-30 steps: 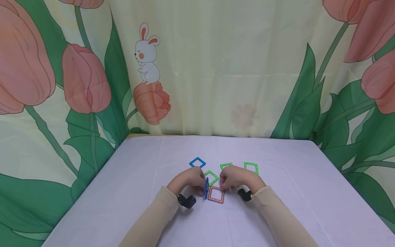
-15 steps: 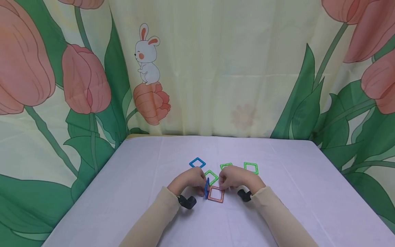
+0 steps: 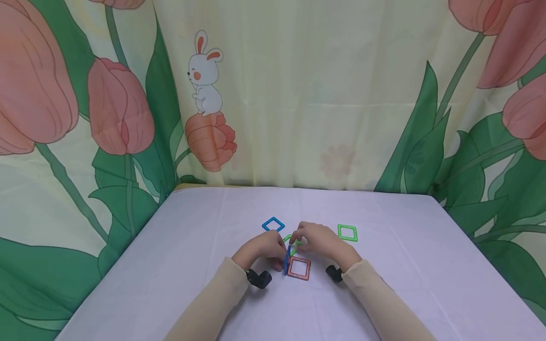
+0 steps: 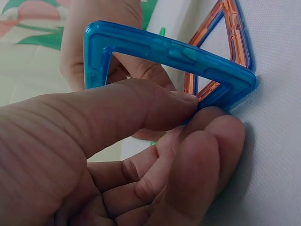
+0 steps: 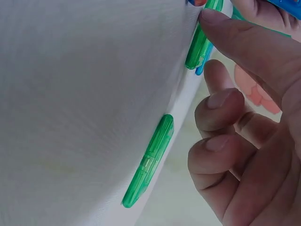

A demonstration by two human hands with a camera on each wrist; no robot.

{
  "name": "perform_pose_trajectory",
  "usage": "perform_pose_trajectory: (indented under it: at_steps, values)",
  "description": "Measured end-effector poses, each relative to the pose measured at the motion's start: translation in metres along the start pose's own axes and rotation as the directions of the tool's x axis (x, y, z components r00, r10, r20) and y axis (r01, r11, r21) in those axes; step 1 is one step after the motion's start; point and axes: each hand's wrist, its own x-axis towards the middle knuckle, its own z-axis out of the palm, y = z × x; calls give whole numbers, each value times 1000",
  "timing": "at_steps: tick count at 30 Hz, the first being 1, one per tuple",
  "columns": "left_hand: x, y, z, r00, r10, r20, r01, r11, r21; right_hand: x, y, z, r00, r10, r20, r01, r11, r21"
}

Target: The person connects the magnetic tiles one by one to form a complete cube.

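My left hand [image 3: 265, 248] pinches a blue square magnetic tile [image 4: 141, 42] between thumb and fingers, holding it upright on the table. An orange square tile [image 3: 298, 278] lies flat against its right side; in the left wrist view the two meet at the lower edge. My right hand [image 3: 322, 241] is over a green square tile [image 3: 293, 254] just beyond the orange one, partly covering it. Its index finger is near the blue tile's top edge. In the right wrist view its thumb overlaps a green tile [image 5: 199, 49], contact unclear, and the other fingers are loosely bent.
Another green square tile [image 3: 339, 232] lies flat to the right of my right hand. Beyond my left hand lies a blue square tile [image 3: 279, 222]. A white cloth covers the table [image 3: 204, 227], with a printed curtain [image 3: 298, 94] behind it.
My right hand has left the orange tile's far corner and moved left and away, over the green tile. The green tile behind it is now hidden. My left hand stays nearly still with the blue tile.
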Motion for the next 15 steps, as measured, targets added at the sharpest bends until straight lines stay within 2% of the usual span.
perform_pose_trajectory:
  at_steps: [8, 15]
  values:
    - [1, 0, 0, 1000, 5, 7, -5, 1000, -3, 2, 4, 4, 1000, -5, -13, 5, 1000, -1]
    - [2, -1, 0, 1000, -5, 23, 5, 1000, -7, 2, 6, -3, 993, 36, -115, -32, 999, 38]
